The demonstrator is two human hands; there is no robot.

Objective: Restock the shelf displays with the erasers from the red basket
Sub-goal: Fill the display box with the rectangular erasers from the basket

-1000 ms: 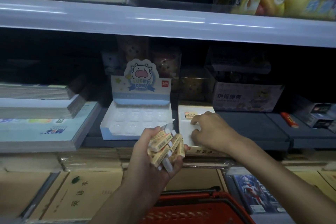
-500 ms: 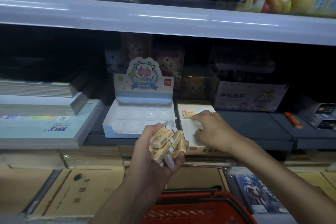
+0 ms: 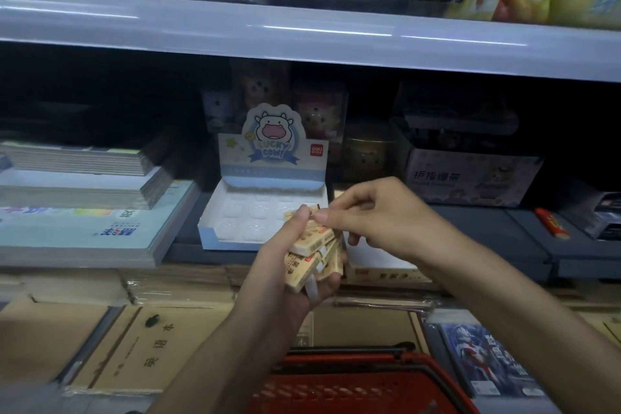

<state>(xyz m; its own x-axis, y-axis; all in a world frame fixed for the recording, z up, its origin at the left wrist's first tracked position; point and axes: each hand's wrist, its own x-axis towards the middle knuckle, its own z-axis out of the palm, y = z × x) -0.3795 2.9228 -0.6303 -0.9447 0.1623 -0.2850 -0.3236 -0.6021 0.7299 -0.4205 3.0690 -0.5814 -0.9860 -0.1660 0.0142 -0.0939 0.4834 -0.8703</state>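
My left hand (image 3: pixel 285 265) grips a bunch of several yellow-sleeved erasers (image 3: pixel 311 257) in front of the middle shelf. My right hand (image 3: pixel 376 215) pinches the top eraser of the bunch with thumb and forefinger. Behind my right hand lies a white and yellow eraser display box (image 3: pixel 379 259) on the shelf, mostly hidden by that hand. Left of it stands a blue "Lucky Cow" display tray (image 3: pixel 235 225) with bare moulded pockets. The red basket (image 3: pixel 353 386) sits low at the bottom edge, under my forearms.
Stacks of notebooks (image 3: pixel 84 212) fill the shelf's left side. A grey printed box (image 3: pixel 467 178) and a small red item (image 3: pixel 552 223) sit at the right. Brown exercise books (image 3: pixel 144 346) lie on the lower shelf. The upper shelf's edge (image 3: pixel 302 30) overhangs above.
My right hand has lifted off the eraser display box and come back to the bunch in my left hand, pinching its top eraser. The camera has moved closer.
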